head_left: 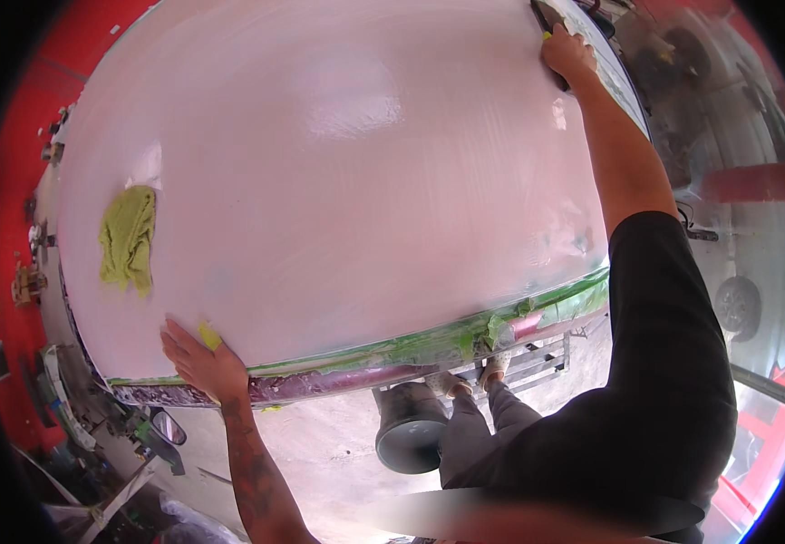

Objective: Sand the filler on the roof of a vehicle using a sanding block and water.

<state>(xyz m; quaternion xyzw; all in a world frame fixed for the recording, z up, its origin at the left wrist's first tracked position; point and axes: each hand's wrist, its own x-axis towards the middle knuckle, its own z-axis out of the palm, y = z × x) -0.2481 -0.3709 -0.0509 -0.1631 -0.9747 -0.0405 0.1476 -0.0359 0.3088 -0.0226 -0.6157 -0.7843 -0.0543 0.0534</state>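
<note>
A large, curved vehicle panel point(320, 208), coated pale pink and shiny as if wet, fills the middle. My left hand point(204, 363) lies on its near left edge, fingers stretched out flat and holding nothing. Yellow covers its thumb; whether this is tape or a glove tip, I cannot tell. At the far right edge my right hand point(570, 54), its arm stretched out, grips a long dark sanding block point(548, 16) against the surface. Yellow shows at that thumb too. A crumpled olive-green cloth point(128, 238) rests on the panel's left side.
Torn green masking point(465, 343) runs along the near edge. Below it, a dark bucket point(411, 433) stands beside my feet, near a metal step frame point(547, 363). A vehicle mirror point(168, 426) lies lower left. Plastic-covered vehicle parts point(737, 245) stand at the right.
</note>
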